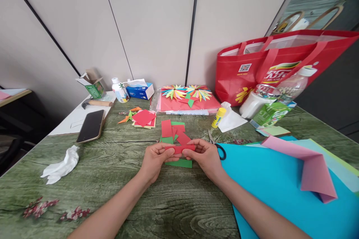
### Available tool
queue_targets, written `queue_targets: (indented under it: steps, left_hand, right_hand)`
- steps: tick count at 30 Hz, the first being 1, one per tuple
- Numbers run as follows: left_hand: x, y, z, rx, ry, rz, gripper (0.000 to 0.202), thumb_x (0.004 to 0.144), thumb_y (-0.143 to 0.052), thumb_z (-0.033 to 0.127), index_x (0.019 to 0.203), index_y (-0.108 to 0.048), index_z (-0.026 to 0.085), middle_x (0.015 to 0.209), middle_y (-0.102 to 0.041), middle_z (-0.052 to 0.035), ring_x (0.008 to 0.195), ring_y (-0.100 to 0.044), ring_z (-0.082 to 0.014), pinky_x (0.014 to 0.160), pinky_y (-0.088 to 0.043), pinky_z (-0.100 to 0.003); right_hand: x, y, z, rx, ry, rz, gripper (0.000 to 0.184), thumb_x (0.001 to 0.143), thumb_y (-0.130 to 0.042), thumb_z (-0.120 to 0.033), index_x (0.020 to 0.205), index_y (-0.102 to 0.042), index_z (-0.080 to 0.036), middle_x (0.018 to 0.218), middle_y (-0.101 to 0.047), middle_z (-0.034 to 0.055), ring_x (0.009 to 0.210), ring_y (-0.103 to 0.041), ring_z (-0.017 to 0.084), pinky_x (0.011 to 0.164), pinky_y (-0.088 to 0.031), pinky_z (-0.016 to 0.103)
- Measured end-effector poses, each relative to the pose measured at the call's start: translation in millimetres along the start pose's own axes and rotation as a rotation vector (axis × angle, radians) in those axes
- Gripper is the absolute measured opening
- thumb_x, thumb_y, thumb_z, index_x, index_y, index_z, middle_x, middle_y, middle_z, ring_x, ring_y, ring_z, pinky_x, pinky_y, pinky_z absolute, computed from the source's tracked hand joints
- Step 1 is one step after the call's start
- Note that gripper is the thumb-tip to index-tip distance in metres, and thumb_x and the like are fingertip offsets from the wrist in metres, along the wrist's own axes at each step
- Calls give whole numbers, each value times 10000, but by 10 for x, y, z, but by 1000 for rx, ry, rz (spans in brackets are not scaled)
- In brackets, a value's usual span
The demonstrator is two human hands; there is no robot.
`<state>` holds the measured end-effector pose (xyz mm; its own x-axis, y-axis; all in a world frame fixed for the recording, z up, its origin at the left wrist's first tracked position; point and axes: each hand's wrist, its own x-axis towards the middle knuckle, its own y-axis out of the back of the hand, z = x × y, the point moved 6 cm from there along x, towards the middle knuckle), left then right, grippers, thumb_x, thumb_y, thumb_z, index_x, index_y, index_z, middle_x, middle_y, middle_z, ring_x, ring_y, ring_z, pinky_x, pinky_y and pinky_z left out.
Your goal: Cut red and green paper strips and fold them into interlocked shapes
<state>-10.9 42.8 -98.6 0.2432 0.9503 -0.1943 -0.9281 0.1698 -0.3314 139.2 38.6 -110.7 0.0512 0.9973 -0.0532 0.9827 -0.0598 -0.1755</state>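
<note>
A narrow folded strip of red paper (179,149) is stretched level between my two hands. My left hand (157,158) pinches its left end, and my right hand (203,155) pinches the right end with thumb and fingers. Under and beyond the strip lies a loose pile of red paper pieces (166,128) and green paper pieces (182,163), partly hidden by my hands. Scissors with black handles (221,151) rest just right of my right hand. Farther back is a stack of small paper squares, a red square (144,117) on top, beside folded orange and green paper (129,116).
Blue paper sheets (260,179) with a folded pink sheet (311,164) cover the right side. A yellow glue stick (218,117), a red bag (252,67) and a white mug (254,105) stand behind. To the left are a phone (91,126), a hammer (98,102) and crumpled tissue (61,166).
</note>
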Motion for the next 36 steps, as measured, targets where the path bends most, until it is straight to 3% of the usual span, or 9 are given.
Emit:
queue_targets:
  steps: [4,9,14,20,27,36]
  left_hand:
    - [10,-9,-35,-44,88,-96,229,601,-742,255,754,-661,106,678,-715,-76,671,-677,-213,662,-534,-312]
    - [37,7,-108,-140,168,-133,221,590,-752,237,741,-655,108,638,-706,-63,593,-667,-173,606,-527,-270]
    - [23,15,-30,6,82,-79,232,592,-745,260,746,-664,106,651,-710,-76,609,-667,-187,620,-524,-286]
    - [9,5,-6,123,14,-26,259,559,-754,285,740,-683,113,673,-714,-69,592,-652,-174,648,-522,-295]
    - [5,-12,-10,107,3,-22,247,546,-762,267,723,-688,113,650,-711,-61,577,-643,-160,638,-515,-275]
    - [28,22,-46,105,49,-17,267,537,-767,275,719,-673,105,648,-708,-74,579,-647,-168,629,-514,-273]
  right_hand:
    - [-10,-47,-24,-9,13,-43,321,550,-755,-331,736,-557,-160,563,-624,-6,495,-570,132,473,-477,253]
    - [-38,-102,-78,-38,55,-98,306,607,-721,-323,783,-516,-180,569,-572,-40,469,-533,107,453,-455,229]
    - [-64,-123,-102,-102,123,-168,228,674,-659,-290,826,-518,-198,675,-577,-11,549,-570,127,522,-496,251]
    - [-73,-89,-109,-278,231,-133,222,648,-656,-239,839,-553,-189,799,-618,39,728,-603,179,608,-511,267]
    - [-90,-79,-134,-404,337,-115,195,652,-637,-216,832,-569,-183,785,-620,38,705,-597,176,618,-502,268]
    - [-84,-94,-133,-484,350,-146,134,659,-577,-153,786,-557,-191,706,-594,6,641,-574,155,579,-475,244]
